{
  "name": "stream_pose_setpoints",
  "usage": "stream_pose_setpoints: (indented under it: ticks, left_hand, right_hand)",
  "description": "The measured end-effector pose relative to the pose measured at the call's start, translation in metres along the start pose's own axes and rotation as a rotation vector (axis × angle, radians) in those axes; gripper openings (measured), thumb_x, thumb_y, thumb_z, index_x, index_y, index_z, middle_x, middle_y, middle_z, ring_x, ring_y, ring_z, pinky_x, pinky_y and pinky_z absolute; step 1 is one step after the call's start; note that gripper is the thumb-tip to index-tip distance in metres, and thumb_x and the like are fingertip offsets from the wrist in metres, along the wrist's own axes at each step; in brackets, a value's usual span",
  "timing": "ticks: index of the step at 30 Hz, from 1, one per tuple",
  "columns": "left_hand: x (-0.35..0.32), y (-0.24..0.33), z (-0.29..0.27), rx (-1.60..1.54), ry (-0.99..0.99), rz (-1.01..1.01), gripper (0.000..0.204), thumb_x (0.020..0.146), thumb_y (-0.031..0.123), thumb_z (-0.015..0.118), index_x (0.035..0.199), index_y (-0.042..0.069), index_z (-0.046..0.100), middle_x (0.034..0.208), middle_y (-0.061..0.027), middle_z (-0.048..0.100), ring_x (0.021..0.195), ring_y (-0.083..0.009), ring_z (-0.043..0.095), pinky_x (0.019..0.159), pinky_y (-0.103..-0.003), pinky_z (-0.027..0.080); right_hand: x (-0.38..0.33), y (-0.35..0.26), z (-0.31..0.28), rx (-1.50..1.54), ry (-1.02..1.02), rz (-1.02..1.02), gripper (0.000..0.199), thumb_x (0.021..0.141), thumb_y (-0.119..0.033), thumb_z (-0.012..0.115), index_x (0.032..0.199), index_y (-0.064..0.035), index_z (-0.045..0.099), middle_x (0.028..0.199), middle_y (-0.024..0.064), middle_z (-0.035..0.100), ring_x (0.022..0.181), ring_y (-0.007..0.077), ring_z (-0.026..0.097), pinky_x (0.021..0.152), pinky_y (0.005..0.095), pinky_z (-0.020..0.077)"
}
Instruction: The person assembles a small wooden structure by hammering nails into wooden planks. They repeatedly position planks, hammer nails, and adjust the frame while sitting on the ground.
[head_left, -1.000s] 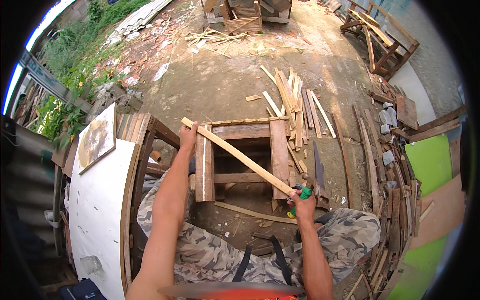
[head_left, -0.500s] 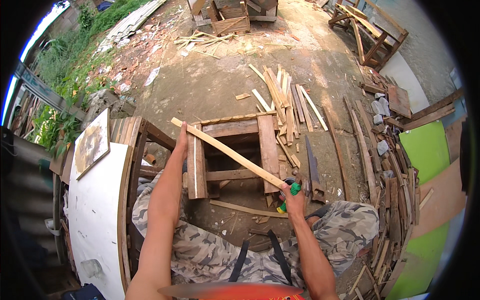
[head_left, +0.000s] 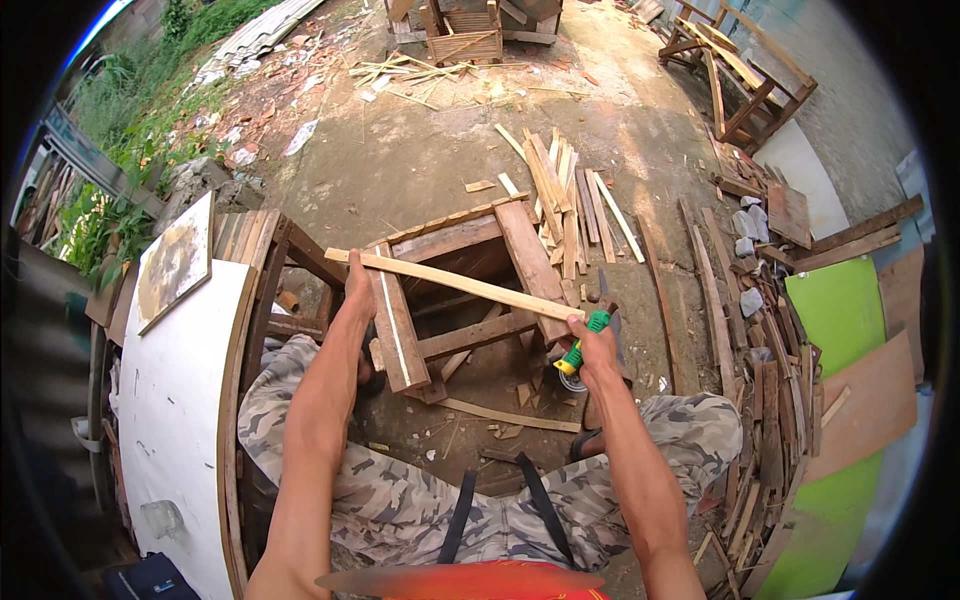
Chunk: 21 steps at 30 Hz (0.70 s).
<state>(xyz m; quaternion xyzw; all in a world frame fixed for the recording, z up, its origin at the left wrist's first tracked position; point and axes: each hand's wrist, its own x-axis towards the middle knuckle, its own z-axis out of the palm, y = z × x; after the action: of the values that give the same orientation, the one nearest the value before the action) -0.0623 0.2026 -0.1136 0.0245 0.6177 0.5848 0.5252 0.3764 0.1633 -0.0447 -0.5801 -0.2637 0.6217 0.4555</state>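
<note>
A pale, narrow wooden slat lies slantwise above a brown wooden frame with an open middle. My left hand grips the slat close to its left end, next to the frame's left rail. Closed round the slat's right end, my right hand also holds a tool with a green and yellow handle; its working end cannot be made out. The frame stands on the ground between my legs, turned at an angle. Partly behind my right hand is a handsaw.
Loose slats are heaped beyond the frame. A white board on a wooden stand is at my left. Scrap wood and a green panel line the right side. Farther off stands a wooden bench frame.
The slat's right end has moved up and away with my right hand, so the slat lies flatter across. The wooden frame has turned counterclockwise. Both hands keep their hold.
</note>
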Motion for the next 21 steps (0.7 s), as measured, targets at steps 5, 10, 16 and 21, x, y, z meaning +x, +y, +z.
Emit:
stream_pose_setpoints:
  ticks: [5, 10, 16, 21]
  left_hand:
    - [-0.042, -0.033, -0.004, -0.23, 0.3, 0.063, 0.093, 0.093, 0.074, 0.044, 0.14, -0.006, 0.05, 0.131, -0.0182, 0.06, 0.112, -0.0309, 0.064, 0.095, -0.041, 0.051]
    - [-0.097, -0.056, 0.01, -0.321, 0.508, 0.155, 0.099, 0.091, 0.08, 0.041, 0.128, -0.01, 0.059, 0.12, -0.0182, 0.065, 0.104, -0.0294, 0.063, 0.091, -0.038, 0.05]
    - [-0.154, -0.103, 0.045, -0.3, 0.714, 0.224, 0.103, 0.092, 0.08, 0.038, 0.149, -0.005, 0.037, 0.148, -0.0203, 0.044, 0.13, -0.0261, 0.047, 0.111, -0.033, 0.032]
    - [-0.161, -0.096, 0.027, -0.349, 0.326, 0.03, 0.103, 0.085, 0.089, 0.033, 0.155, 0.013, 0.034, 0.153, -0.0113, 0.04, 0.139, -0.0277, 0.039, 0.115, -0.044, 0.029]
  right_hand:
    - [0.069, -0.031, 0.007, -0.151, -0.056, -0.01, 0.023, 0.09, -0.01, 0.074, 0.099, -0.0048, 0.054, 0.09, 0.009, 0.062, 0.074, 0.0232, 0.067, 0.066, 0.0385, 0.0584]
    - [0.126, -0.032, 0.024, -0.176, -0.098, -0.037, 0.02, 0.087, -0.014, 0.076, 0.095, -0.0032, 0.061, 0.085, 0.0067, 0.063, 0.071, 0.0197, 0.063, 0.062, 0.037, 0.0532]
    - [0.145, -0.042, 0.011, -0.326, -0.094, -0.1, 0.024, 0.09, -0.019, 0.074, 0.1, -0.0017, 0.061, 0.091, 0.0099, 0.064, 0.076, 0.0211, 0.063, 0.06, 0.0389, 0.0531]
    - [0.114, -0.043, -0.039, -0.511, 0.093, 0.036, 0.019, 0.093, -0.019, 0.07, 0.099, -0.0033, 0.062, 0.093, 0.0091, 0.066, 0.079, 0.0194, 0.065, 0.066, 0.0395, 0.0571]
